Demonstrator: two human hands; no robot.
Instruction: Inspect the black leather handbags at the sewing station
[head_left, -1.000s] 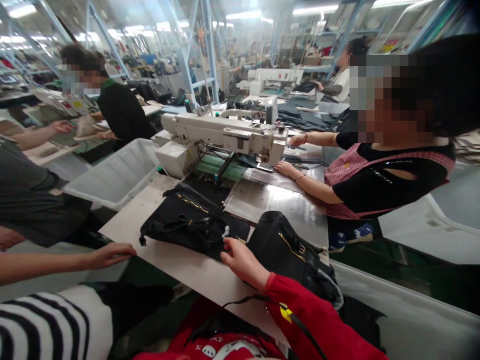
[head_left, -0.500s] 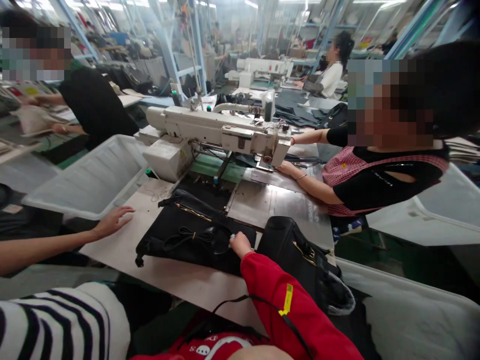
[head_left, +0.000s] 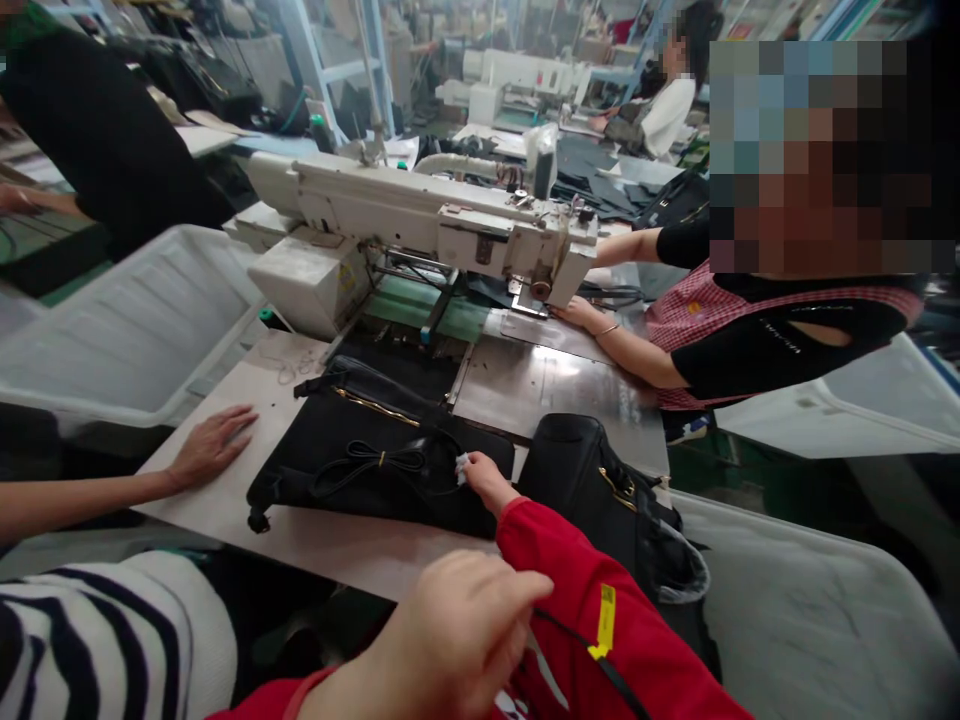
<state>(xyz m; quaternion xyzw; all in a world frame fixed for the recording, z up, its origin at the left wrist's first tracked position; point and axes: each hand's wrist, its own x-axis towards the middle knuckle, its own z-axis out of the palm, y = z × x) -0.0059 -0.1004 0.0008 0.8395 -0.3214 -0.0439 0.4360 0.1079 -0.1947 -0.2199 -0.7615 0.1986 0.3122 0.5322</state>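
A black bag (head_left: pixel 300 465) with a gold zipper and a bundled strap (head_left: pixel 382 458) lies flat on the pale table (head_left: pixel 247 380). My right hand (head_left: pixel 487 480), in a red sleeve, pinches a small whitish scrap (head_left: pixel 461 468) over the bag's right part. Low in front of my body is my left hand (head_left: pixel 472 625), raised off the table, its fingers curled; what they hold, if anything, is hidden. A second black bag (head_left: pixel 562 470) with a gold buckle stands right of my right hand.
Behind the bags is a white sewing machine (head_left: pixel 420 220) with a metal plate (head_left: pixel 562 390). A person in a checked apron (head_left: pixel 682 310) works at it. Another person's hand (head_left: pixel 214 450) rests on the table's left. White bins (head_left: pixel 135 330) flank the table.
My left hand has come into view at the bottom. My right hand stays at the bag with the scrap. The other person's hand at left has lowered onto the table. The view has shifted.
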